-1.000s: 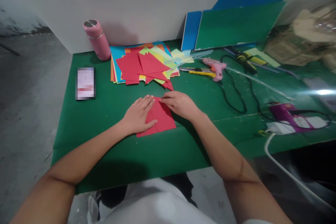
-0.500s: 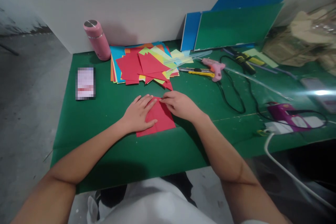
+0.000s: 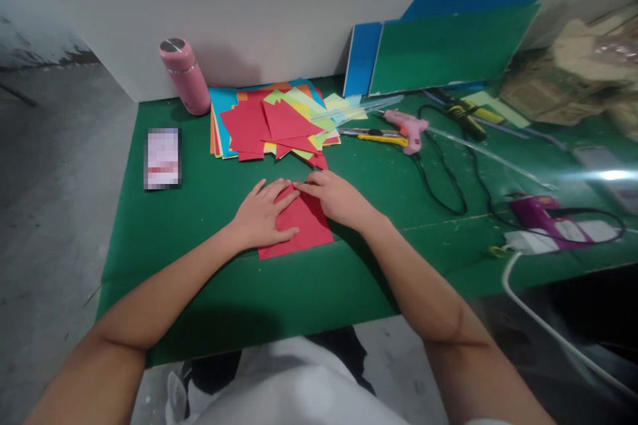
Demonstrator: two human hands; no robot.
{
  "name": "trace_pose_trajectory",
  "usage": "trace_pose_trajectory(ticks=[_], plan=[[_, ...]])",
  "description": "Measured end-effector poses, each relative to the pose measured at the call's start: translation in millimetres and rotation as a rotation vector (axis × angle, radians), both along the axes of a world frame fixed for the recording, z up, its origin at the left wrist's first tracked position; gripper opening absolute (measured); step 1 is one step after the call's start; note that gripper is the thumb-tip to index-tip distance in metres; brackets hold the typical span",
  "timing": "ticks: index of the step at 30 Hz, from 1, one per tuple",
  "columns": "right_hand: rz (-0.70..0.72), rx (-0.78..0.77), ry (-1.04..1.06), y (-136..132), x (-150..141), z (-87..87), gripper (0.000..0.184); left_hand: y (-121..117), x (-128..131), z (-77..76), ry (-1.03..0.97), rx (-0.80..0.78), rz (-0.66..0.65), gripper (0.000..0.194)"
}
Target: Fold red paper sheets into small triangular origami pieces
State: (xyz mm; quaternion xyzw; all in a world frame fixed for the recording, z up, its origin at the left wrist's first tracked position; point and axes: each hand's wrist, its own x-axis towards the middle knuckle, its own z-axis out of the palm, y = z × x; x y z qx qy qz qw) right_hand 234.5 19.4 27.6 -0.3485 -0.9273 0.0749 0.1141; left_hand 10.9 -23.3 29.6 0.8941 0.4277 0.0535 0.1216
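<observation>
A red sheet of paper lies on the green tabletop in front of me, with a faint crease near its lower edge. My left hand rests flat over its left part, fingers spread, thumb pointing right across the sheet. At the top edge, my right hand touches the paper with its fingers stretched toward the left fingertips. The hands cover the sheet's upper left and upper right portions. Just beyond is a pile of coloured paper with red pieces on top.
A pink thermos and a blurred-out phone-like rectangle stand to the left. Rightward are a yellow utility knife, a pink glue gun with its cord, pliers and a purple device. Green board leans behind.
My right hand has shifted slightly left along the paper's top edge, its fingers going from bunched to more stretched out. My left hand stays in place.
</observation>
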Motion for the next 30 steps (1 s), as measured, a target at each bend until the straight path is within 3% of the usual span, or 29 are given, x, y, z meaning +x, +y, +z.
trace_pose_trajectory(ticks=[9, 15, 20, 26, 30], plan=[[-0.086, 0.003, 0.034, 4.8, 23.9, -0.1, 0.044, -1.5, 0.9, 1.1, -0.004, -0.012, 0.004, 0.073], [-0.054, 0.029, 0.015, -1.5, 15.0, 4.2, 0.045, -2.2, 1.2, -1.2, -0.04, 0.004, 0.043, 0.071], [-0.132, 0.095, 0.019, -3.0, 11.3, 7.2, 0.042, -2.6, 0.1, -3.7, -0.065, 0.026, 0.046, 0.071], [-0.04, 0.107, -0.051, -2.0, -15.1, -2.0, 0.047, -3.9, -0.7, -7.1, -0.057, 0.049, 0.072, 0.069], [-0.05, 0.066, -0.042, -1.3, -25.4, -7.5, 0.047, -3.4, -0.2, -6.9, -0.055, 0.04, 0.063, 0.065]])
